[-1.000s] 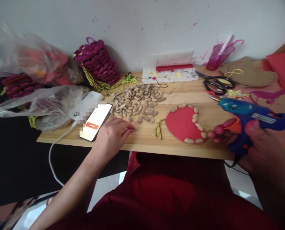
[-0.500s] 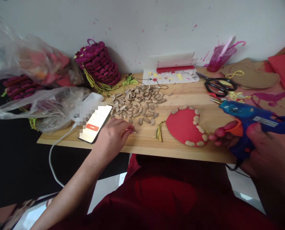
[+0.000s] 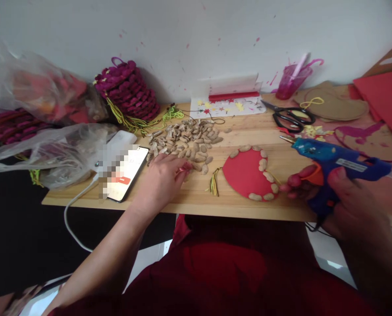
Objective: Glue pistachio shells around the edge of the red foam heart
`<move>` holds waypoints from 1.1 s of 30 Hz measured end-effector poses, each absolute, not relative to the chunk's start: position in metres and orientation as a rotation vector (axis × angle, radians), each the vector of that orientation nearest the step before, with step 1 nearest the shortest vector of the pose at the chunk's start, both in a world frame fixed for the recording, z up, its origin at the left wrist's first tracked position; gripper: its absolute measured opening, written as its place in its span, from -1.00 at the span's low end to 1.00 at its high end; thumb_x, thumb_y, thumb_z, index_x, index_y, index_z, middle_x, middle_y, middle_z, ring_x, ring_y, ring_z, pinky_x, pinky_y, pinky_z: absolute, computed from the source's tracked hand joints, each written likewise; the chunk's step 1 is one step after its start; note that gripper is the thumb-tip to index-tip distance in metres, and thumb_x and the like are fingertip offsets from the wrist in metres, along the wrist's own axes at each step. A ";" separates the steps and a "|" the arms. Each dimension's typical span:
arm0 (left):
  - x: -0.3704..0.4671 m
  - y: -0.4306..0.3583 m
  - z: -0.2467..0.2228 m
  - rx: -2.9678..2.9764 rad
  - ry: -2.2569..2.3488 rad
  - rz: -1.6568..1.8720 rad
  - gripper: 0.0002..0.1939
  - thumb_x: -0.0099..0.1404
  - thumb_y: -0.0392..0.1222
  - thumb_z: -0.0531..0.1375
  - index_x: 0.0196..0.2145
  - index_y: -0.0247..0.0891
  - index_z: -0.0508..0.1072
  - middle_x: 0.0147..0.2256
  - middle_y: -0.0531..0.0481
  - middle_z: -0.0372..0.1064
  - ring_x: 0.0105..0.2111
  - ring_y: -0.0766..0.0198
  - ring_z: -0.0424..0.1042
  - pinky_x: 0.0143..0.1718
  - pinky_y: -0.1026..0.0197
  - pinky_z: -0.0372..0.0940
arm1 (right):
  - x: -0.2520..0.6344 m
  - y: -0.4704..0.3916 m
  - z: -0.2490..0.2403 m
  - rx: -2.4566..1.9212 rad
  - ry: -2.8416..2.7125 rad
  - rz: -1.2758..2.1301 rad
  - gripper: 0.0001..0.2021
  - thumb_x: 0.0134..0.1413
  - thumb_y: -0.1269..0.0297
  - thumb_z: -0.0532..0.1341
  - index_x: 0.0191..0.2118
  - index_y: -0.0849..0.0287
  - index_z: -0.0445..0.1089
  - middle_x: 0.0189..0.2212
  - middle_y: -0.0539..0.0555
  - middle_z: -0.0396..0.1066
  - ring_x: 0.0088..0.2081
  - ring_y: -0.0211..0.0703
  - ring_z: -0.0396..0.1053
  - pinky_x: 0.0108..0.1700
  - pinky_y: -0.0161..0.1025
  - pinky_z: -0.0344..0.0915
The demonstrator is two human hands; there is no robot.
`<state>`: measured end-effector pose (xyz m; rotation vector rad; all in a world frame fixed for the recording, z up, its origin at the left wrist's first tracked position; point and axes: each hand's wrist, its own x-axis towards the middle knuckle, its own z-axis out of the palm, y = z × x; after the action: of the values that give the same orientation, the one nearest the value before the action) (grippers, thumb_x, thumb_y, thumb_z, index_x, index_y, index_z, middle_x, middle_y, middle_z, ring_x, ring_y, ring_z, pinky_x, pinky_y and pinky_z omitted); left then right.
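Note:
My right hand [image 3: 354, 202] grips a blue glue gun [image 3: 334, 164] with an orange trigger, its metal nozzle pointing left. Below and left of that nozzle lies a red heart-shaped piece [image 3: 242, 173], with peanut shells along its upper, right and lower edges and a yellow-green tassel [image 3: 214, 182] at its left tip. At the front of the heap of peanut shells [image 3: 191, 140] is my left hand [image 3: 164, 177], palm down. Its fingers are curled and the fingertips pinched together; whatever is between them is hidden.
A lit phone [image 3: 128, 175] lies left of my left hand, beside a white cable [image 3: 71, 202] and plastic bags [image 3: 64, 149]. Behind stand a purple woven bundle [image 3: 130, 90] and paper with stars [image 3: 227, 106]. Black scissors [image 3: 293, 118] and a pink cup [image 3: 291, 81] are at right.
My left hand has moved slightly forward and right, its fingertips now at the shell heap's front edge. My right hand still holds the glue gun. The whole view has shifted a little.

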<state>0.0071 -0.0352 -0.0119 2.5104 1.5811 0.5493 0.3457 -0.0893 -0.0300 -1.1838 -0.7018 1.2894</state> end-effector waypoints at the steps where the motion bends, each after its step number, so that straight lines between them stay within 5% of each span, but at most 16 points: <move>1: 0.006 -0.037 -0.010 2.505 1.538 0.540 -0.83 0.34 -0.32 0.19 -0.22 -0.18 0.58 -0.22 -0.03 0.58 -0.16 0.07 0.46 -0.04 0.02 0.28 | 0.346 -0.089 -0.030 -1.185 -0.694 1.293 -0.62 -0.21 -0.08 0.49 -0.38 0.13 0.59 -0.52 0.08 0.56 -0.53 -0.11 0.55 -0.47 -0.33 0.54; 5: -0.001 -0.041 -0.003 2.478 1.541 0.598 -0.77 0.34 -0.31 0.20 -0.09 -0.16 0.57 -0.14 -0.04 0.59 -0.10 0.05 0.45 -0.03 0.00 0.25 | 0.348 -0.090 -0.031 -1.205 -0.643 1.322 -0.62 -0.21 -0.09 0.49 -0.39 0.12 0.57 -0.52 0.07 0.55 -0.52 -0.09 0.55 -0.46 -0.28 0.54; 14: -0.004 -0.037 -0.005 2.688 1.479 0.495 -0.87 0.35 -0.23 0.23 -0.32 -0.16 0.61 -0.29 -0.02 0.58 -0.19 0.07 0.41 -0.12 0.01 0.13 | 0.344 -0.091 -0.025 -1.208 -0.625 1.323 -0.62 -0.26 -0.09 0.51 -0.43 0.12 0.56 -0.34 0.19 0.60 -0.33 0.10 0.59 -0.31 -0.09 0.57; 23: -0.011 -0.021 -0.010 2.793 1.220 0.401 -0.84 0.35 -0.26 0.21 -0.33 -0.16 0.59 -0.35 -0.03 0.55 -0.23 0.07 0.39 -0.10 0.03 0.22 | 0.338 -0.093 -0.025 -1.103 -0.700 1.315 -0.61 -0.17 -0.08 0.49 -0.38 0.16 0.57 -0.50 0.07 0.53 -0.43 -0.07 0.56 -0.41 -0.24 0.52; 33: 0.012 -0.036 0.004 2.526 1.446 0.599 -0.85 0.28 -0.04 0.27 -0.32 -0.10 0.61 -0.34 -0.04 0.55 -0.27 0.07 0.44 -0.21 0.06 0.28 | 0.334 -0.101 -0.022 -1.053 -0.792 1.284 -0.70 0.05 -0.03 0.39 -0.37 0.13 0.50 -0.47 0.01 0.52 -0.40 -0.14 0.55 -0.35 -0.27 0.47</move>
<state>0.0122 -0.0364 0.0044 2.5264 1.4462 0.5985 0.3336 -0.1012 -0.0225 -1.0532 -0.7915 1.2835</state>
